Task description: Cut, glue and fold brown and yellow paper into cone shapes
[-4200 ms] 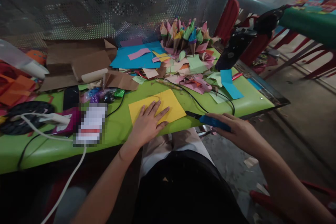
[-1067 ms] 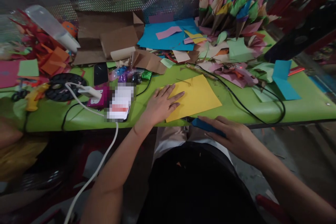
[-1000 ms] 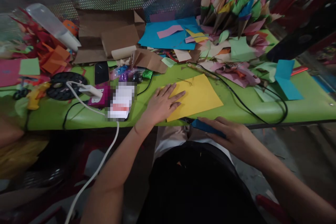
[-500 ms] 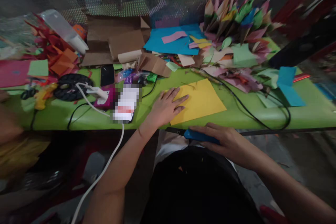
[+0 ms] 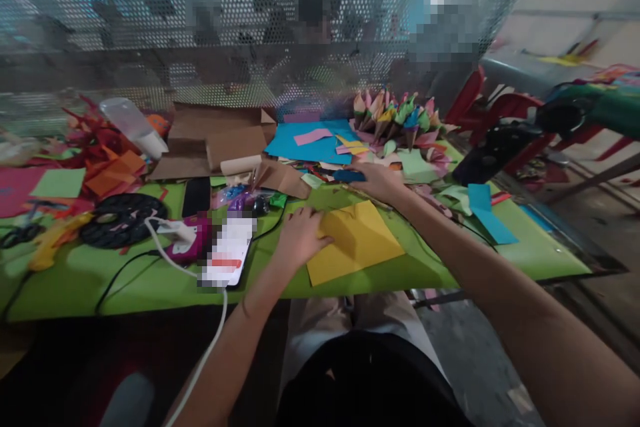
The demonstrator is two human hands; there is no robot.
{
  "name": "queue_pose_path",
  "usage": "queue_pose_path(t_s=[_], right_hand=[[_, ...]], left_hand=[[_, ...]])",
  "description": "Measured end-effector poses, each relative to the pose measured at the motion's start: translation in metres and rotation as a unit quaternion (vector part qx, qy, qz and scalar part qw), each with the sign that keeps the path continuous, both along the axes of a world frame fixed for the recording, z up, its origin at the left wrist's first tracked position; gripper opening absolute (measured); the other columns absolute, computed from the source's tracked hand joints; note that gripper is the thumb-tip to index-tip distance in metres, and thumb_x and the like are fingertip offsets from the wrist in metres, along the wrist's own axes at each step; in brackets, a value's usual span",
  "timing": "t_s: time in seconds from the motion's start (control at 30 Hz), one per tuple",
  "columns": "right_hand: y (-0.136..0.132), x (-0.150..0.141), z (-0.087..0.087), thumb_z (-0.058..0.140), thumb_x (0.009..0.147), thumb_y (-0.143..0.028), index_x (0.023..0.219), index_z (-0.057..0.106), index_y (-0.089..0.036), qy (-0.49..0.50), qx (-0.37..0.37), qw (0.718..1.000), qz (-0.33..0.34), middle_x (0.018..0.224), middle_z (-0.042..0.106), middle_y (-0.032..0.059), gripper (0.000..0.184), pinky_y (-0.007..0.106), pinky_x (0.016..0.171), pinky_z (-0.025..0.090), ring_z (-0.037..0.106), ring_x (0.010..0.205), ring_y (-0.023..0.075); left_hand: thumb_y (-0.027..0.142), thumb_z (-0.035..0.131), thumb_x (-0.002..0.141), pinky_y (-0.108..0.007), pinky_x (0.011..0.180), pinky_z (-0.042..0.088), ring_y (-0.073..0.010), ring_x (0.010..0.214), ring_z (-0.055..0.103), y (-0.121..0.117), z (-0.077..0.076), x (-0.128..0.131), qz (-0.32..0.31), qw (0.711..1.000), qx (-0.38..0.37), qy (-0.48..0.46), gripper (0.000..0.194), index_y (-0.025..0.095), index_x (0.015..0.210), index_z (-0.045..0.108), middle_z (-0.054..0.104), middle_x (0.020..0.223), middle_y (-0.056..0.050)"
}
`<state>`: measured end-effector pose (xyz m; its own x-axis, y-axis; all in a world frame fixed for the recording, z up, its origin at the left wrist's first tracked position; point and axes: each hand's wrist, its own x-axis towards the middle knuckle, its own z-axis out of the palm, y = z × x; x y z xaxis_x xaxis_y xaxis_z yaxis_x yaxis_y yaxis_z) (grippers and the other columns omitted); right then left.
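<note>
My left hand [image 5: 300, 237] lies on the left edge of a yellow sheet of paper [image 5: 357, 243], its thumb apart from slightly bent fingers. Farther back, my right hand [image 5: 380, 181] is closed on the blue handle of a box cutter [image 5: 349, 175], low over paper scraps and small items; its blade is hard to make out. Just left of my left hand lies a phone [image 5: 230, 250] with a lit screen. Behind the cutter, a blue sheet [image 5: 290, 140] carries pink and yellow strips.
On the green tabletop [image 5: 270, 273] sit brown cardboard [image 5: 235, 140], paper flower cones [image 5: 395, 117], a magenta power strip [image 5: 193, 250], a yellow glue gun [image 5: 57, 240] and a dark round tray [image 5: 123, 220]. A white cable [image 5: 213, 347] hangs over the front edge.
My right hand has carried the box cutter from my lap forward to the back of the table. My left hand has shifted to the paper's left edge. The camera view has tilted up.
</note>
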<state>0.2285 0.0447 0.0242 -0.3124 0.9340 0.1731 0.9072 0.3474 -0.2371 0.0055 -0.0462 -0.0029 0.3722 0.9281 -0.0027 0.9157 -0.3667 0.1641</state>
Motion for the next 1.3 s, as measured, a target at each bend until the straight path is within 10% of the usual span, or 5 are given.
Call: queue_pose_path(t_s=[0.23, 0.5, 0.7, 1.03, 1.3], right_hand=[[0.035, -0.035, -0.015, 0.063, 0.087, -0.021, 0.129, 0.068, -0.021, -0.017, 0.028, 0.999, 0.004, 0.130, 0.068, 0.0143, 0.043, 0.043, 0.104, 0.040, 0.059, 0.122, 0.0326], [-0.015, -0.007, -0.025, 0.064, 0.087, -0.029, 0.106, 0.075, -0.022, 0.025, -0.051, 0.990, 0.132, 0.106, 0.077, 0.0057, 0.023, 0.027, 0.079, 0.048, 0.069, 0.096, 0.0216], [-0.037, -0.009, -0.039, 0.054, 0.085, -0.013, 0.095, 0.073, -0.017, 0.008, -0.028, 0.997, 0.071, 0.101, 0.075, 0.0121, 0.022, 0.028, 0.074, 0.044, 0.067, 0.092, 0.0235], [-0.069, 0.036, -0.011, 0.056, 0.087, -0.025, 0.093, 0.069, -0.018, 0.148, -0.036, 0.986, 0.069, 0.087, 0.074, 0.0046, 0.016, 0.026, 0.071, 0.047, 0.066, 0.079, 0.0186], [-0.062, -0.004, -0.034, 0.051, 0.089, -0.017, 0.089, 0.067, -0.017, 0.040, -0.048, 0.998, 0.001, 0.107, 0.072, 0.0147, 0.016, 0.030, 0.070, 0.044, 0.068, 0.088, 0.0245]], left_hand=[[0.051, 0.080, 0.074, -0.046, 0.100, 0.044, -0.0381, 0.125, 0.056, 0.019, 0.010, 0.002, 0.053, 0.996, -0.072, 0.015, 0.063, 0.016, 0.123, 0.062, 0.062, 0.129, -0.019], [0.047, 0.081, 0.070, -0.042, 0.093, 0.048, -0.0366, 0.117, 0.062, 0.024, 0.009, 0.000, 0.054, 0.993, -0.097, -0.030, 0.053, 0.019, 0.111, 0.063, 0.068, 0.121, -0.014], [0.048, 0.082, 0.069, -0.039, 0.092, 0.048, -0.0363, 0.121, 0.060, 0.023, 0.010, 0.002, 0.060, 0.994, -0.085, -0.020, 0.050, 0.020, 0.106, 0.061, 0.066, 0.125, -0.015], [0.044, 0.076, 0.076, -0.040, 0.091, 0.049, -0.0363, 0.118, 0.064, 0.025, 0.007, -0.004, 0.063, 0.990, -0.115, -0.040, 0.058, 0.018, 0.124, 0.058, 0.069, 0.127, -0.015], [0.042, 0.077, 0.076, -0.042, 0.093, 0.050, -0.0378, 0.116, 0.066, 0.022, 0.001, -0.003, 0.077, 0.991, -0.085, -0.069, 0.050, 0.022, 0.121, 0.065, 0.072, 0.124, -0.014]])
